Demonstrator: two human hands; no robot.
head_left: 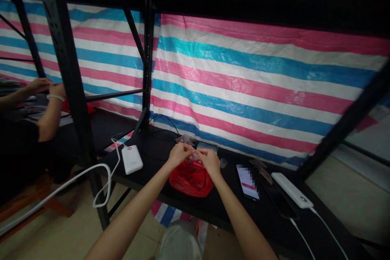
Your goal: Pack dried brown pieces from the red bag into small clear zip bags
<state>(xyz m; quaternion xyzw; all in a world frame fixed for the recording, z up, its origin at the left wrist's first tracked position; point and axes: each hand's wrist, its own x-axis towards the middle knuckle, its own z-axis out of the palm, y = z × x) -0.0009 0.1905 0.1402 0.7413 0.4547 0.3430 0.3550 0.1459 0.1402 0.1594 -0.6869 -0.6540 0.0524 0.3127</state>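
Observation:
My left hand (pixel 179 154) and my right hand (pixel 210 160) meet above a red plastic bag (pixel 191 178) that lies on the black shelf top (pixel 213 207). Both hands pinch a small clear plastic packet (pixel 195 155) between their fingertips. What the packet holds is too small to tell. More clear packets (pixel 185 139) lie just beyond my hands, next to a flat bluish item (pixel 207 146).
A white power bank (pixel 132 159) with a white cable (pixel 100 187) lies to the left. A small clear cup (pixel 223 163), a phone (pixel 248 181), a dark phone (pixel 278 201) and a long white power bank (pixel 291 190) lie to the right. Another person's arms (pixel 45 105) work at the far left.

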